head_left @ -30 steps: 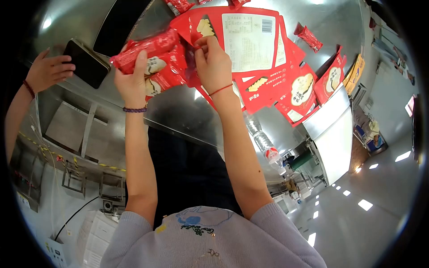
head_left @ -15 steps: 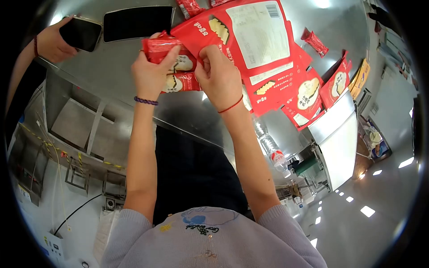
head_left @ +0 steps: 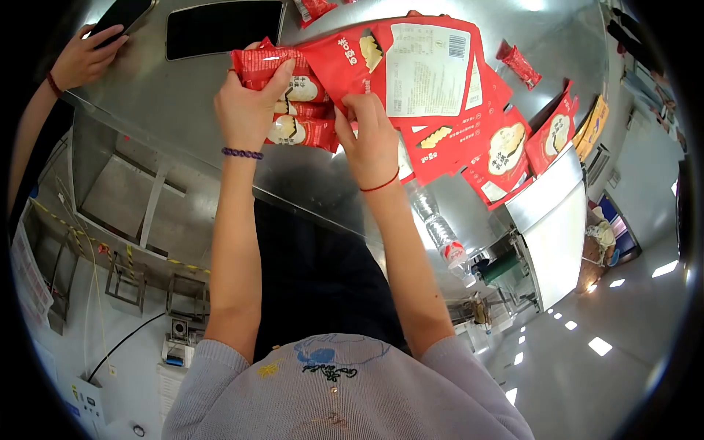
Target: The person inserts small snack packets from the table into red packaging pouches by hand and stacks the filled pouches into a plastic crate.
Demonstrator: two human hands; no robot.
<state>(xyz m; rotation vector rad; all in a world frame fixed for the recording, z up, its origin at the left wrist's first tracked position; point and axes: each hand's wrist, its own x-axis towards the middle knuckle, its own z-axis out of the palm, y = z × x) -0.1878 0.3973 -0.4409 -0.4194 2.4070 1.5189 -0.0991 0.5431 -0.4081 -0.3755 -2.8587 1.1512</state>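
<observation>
My left hand (head_left: 251, 110) is closed around several small red snack packets (head_left: 302, 88), thumb on top. Another red packet (head_left: 312, 132) with a cream label lies just below them, against the same bunch. Pinched between thumb and fingers of my right hand (head_left: 370, 139) is the lower edge of a large red pouch (head_left: 330, 59). The pouch carries a white printed panel with a barcode (head_left: 456, 47), and its left end meets the packets. Whether the packets are partly inside the pouch, I cannot tell.
Flat red pouches (head_left: 506, 150) lie to the right, near a yellow pouch (head_left: 590, 128) and a loose packet (head_left: 521, 66). A plastic bottle (head_left: 444, 238) is by the table edge. One phone (head_left: 224, 31) lies at the back; another person's hand (head_left: 84, 60) holds a second phone (head_left: 121, 16).
The large pouch has shifted slightly down and right with my right hand. More of the packets shows beside my left hand. The other person's hand and phone have moved up and left.
</observation>
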